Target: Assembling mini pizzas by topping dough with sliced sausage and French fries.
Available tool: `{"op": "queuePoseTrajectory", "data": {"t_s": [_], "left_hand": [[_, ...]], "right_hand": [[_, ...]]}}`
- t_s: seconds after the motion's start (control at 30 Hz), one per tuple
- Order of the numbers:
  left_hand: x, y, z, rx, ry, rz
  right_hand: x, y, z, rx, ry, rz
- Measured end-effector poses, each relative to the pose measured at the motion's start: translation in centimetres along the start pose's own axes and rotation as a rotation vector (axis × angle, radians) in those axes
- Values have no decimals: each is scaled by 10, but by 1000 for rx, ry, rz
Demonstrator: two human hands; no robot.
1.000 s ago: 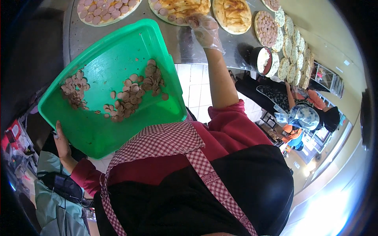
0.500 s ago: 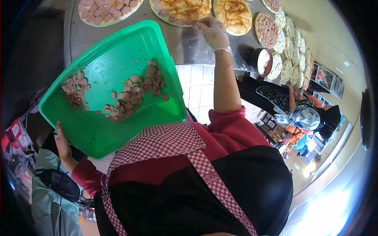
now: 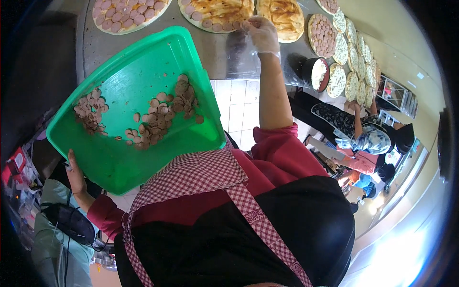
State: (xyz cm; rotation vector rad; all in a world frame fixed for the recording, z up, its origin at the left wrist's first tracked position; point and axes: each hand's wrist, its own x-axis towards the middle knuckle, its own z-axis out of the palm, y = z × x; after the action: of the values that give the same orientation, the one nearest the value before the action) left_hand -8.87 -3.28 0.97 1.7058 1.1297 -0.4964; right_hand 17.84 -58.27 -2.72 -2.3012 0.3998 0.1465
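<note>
Two hands: we work with both.
Left hand [image 3: 74, 168]: grip closed on green tray [image 3: 124, 158] rim.
Right hand [image 3: 262, 33]: gloved grip pinched narrow, touching pizza [image 3: 217, 13] on table [image 3: 224, 55].

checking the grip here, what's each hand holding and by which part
Left hand grips the green tray by its lower-left rim. Gloved right hand is at a pizza; a held slice cannot be told.

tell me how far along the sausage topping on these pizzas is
Done: the far-left pizza is covered in sausage slices. In hand: the gloved right hand is at the middle pizza, sliced only along its near edge, while the left hand holds the green tray. Left: the next pizza shows none, and slices remain in the tray.
</note>
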Motion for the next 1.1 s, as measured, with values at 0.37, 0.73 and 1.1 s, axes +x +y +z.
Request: {"op": "queuePoseTrajectory", "data": {"t_s": [0.37,0.73,1.1], "left_hand": [[-4,2,7,8,66,59],[-2,-9,-2,51,85,88],[-5,2,3,-19,64,-10]], "right_hand": [[2,18,-22,1157,-222,405],[-2,12,0,114,283,-136],[12,31,18,-179,450,-719]]}}
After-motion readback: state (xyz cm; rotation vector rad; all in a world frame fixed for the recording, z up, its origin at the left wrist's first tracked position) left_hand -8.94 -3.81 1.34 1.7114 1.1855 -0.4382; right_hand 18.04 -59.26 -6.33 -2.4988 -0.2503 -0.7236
